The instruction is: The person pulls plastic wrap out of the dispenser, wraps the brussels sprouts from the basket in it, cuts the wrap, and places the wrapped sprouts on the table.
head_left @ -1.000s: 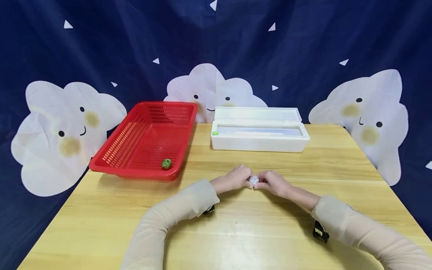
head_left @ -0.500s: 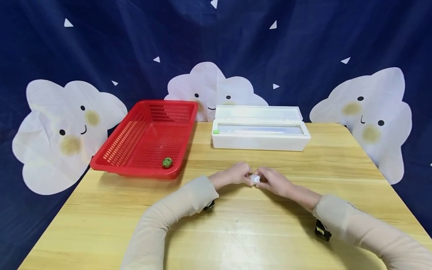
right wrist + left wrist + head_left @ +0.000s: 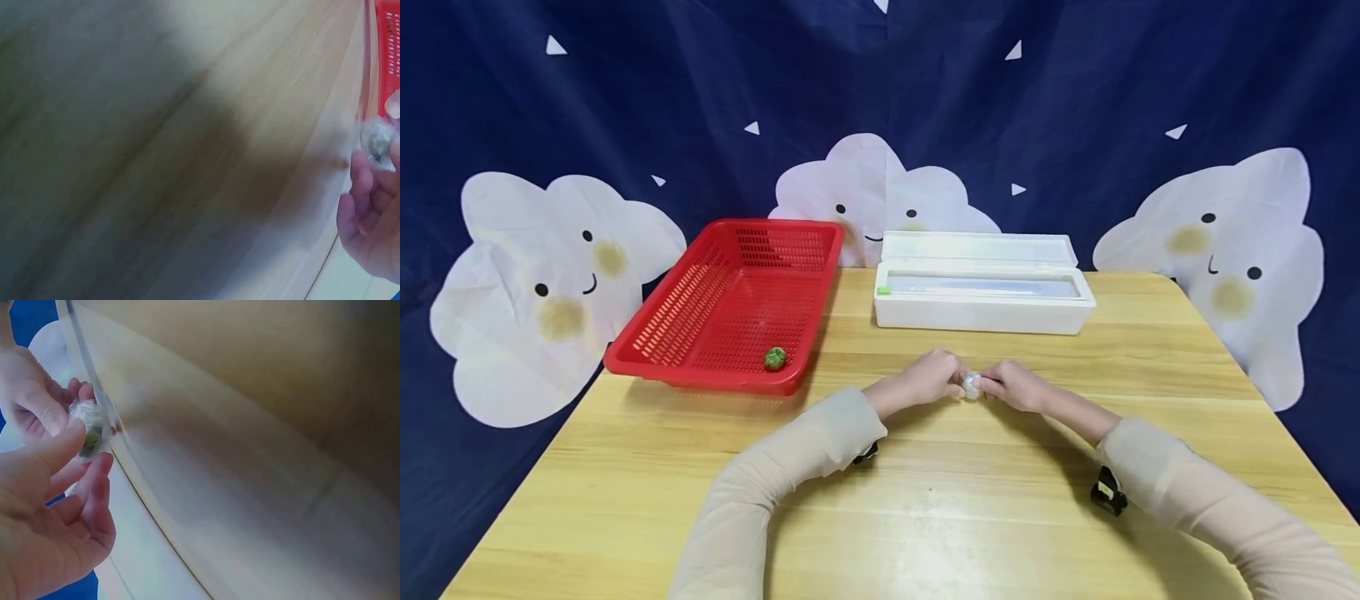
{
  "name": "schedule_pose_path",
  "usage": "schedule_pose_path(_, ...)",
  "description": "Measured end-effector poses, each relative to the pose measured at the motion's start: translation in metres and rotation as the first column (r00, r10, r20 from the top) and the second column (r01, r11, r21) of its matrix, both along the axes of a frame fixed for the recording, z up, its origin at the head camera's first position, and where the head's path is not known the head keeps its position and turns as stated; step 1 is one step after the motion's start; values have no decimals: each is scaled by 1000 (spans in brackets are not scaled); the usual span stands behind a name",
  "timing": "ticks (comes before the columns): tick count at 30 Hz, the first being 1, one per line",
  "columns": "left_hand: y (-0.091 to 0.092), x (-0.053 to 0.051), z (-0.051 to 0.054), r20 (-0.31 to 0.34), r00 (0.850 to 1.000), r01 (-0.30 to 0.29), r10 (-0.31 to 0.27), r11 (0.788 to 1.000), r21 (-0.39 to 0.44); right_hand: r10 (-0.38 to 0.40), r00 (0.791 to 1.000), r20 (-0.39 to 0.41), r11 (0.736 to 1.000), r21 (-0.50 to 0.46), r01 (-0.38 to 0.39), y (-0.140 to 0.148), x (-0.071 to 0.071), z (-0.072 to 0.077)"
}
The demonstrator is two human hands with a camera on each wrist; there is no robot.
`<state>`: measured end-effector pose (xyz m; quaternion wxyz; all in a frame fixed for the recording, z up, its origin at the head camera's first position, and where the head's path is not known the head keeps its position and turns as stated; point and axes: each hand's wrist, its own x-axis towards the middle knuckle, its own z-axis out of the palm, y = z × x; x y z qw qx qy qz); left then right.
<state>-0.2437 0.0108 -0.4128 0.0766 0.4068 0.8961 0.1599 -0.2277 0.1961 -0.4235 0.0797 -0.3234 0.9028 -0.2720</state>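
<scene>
A small, round green thing [image 3: 972, 386], wrapped in crinkled clear plastic film, is held between both hands above the middle of the table. Green shows through the film [image 3: 93, 437] in the left wrist view. My left hand [image 3: 931, 377] pinches it from the left with thumb and fingertips. From the right, my right hand [image 3: 1017, 387] pinches the wrap between thumb and fingers. The right wrist view catches the bundle [image 3: 378, 142] at its right edge. A bare, round green vegetable like a Brussels sprout [image 3: 776, 358] lies in the red basket [image 3: 700, 379].
The red slotted basket stands at the table's left rear. A long white cling film box [image 3: 985, 317] with its lid [image 3: 977, 248] raised and a green slider [image 3: 883, 291] stands at the back. A dark blue cloud-patterned curtain [image 3: 925, 67] hangs behind the wooden table [image 3: 925, 517].
Both hands and the wrapped thing have shifted slightly away from the body. The right hand's fingers have changed their grip on the film. Basket and box stay put; the camera tilts slightly.
</scene>
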Motion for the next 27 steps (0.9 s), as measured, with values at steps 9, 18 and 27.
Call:
schedule_pose_path(9, 0, -3, -6, -18, 999, -40, 39, 997, -64, -22, 982, -188, 1000, -14, 20, -2, 8, -6)
schedule_pose_path(18, 2, -5, -5, -11, 998, -66, 65, 995, -71, -56, 964, -259, 998, -25, 52, -8, 8, -7)
schedule_pose_path(27, -15, -2, 9, 76, 977, -194, 201, 977, -82, -108, 990, -95, 993, -61, 103, 3, 4, -7)
